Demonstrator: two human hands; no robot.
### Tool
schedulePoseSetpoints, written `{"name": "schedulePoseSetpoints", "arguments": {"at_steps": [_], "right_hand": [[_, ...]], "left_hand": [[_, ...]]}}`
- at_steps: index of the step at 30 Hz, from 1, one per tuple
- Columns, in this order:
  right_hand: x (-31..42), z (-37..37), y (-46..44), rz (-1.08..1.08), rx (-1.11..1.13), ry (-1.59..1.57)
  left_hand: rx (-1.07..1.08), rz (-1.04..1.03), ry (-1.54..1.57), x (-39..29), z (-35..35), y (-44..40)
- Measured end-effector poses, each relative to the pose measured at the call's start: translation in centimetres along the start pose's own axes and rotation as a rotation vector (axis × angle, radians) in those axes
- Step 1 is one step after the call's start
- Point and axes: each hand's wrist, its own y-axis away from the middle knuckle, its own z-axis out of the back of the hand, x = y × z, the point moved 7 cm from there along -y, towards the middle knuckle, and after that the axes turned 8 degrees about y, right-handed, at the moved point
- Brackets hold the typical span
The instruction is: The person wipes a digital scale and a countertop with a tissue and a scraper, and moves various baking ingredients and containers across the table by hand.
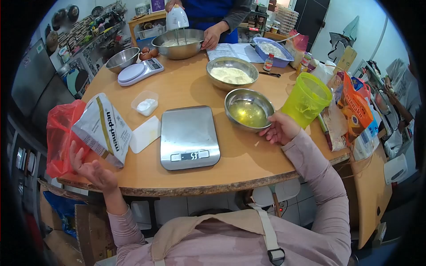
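Observation:
My right hand [282, 128] grips the right rim of a small metal bowl [231, 116], thumb at the edge and fingers curled below. Clear yellowish liquid [248, 113] lies in it. To its left sits a flat silver kitchen scale [190, 133], nothing on its plate and digits lit on its display. My left hand [95, 170] is raised at the table's front left, palm up, fingers spread, holding nothing. Just beyond it stands a white mauri-pan packet [104, 128] beside a red plastic bag [60, 142].
Across the table [186, 95], a co-worker holds a white hand mixer [177, 18] in a large metal bowl [177, 52]. A bowl of flour [230, 74], a green jug [307, 99], a white scale [141, 72], a small plastic tub [145, 103] and packets [355, 104] stand around.

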Motion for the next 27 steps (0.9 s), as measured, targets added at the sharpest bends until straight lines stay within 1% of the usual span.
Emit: {"name": "schedulePoseSetpoints", "arguments": {"at_steps": [2, 7, 13, 17, 18, 23, 26, 27], "right_hand": [[0.6, -0.1, 1.0, 0.044, -0.055, 0.03], [1.6, -0.6, 4.1, 0.126, -0.085, 0.09], [1.1, -2.6, 8.3, 0.181, -0.135, 0.064], [0.1, -4.4, 11.8, 0.19, -0.221, 0.018], [-0.4, -4.8, 12.7, 0.138, -0.213, -0.02], [-1.9, -4.8, 17.9, 0.144, -0.276, -0.082], [-2.3, -4.3, 21.9, 0.165, -0.319, -0.105], [-2.6, -3.7, 23.5, 0.184, -0.354, -0.116]], "left_hand": [[0.018, -0.023, 0.035, 0.0, 0.0, 0.0], [0.069, -0.07, 0.081, -0.3, 0.3, -0.2], [0.101, 0.043, 0.153, 0.9, 0.7, -0.1], [0.104, 0.038, 0.203, 0.3, 0.6, -0.3], [0.095, 0.055, 0.217, 0.6, 0.7, -0.3], [0.074, 0.123, 0.276, 1.1, 1.3, 0.0], [0.052, 0.088, 0.309, 0.8, 1.4, 0.0], [0.057, 0.041, 0.246, 0.7, 1.6, 0.0]]}}
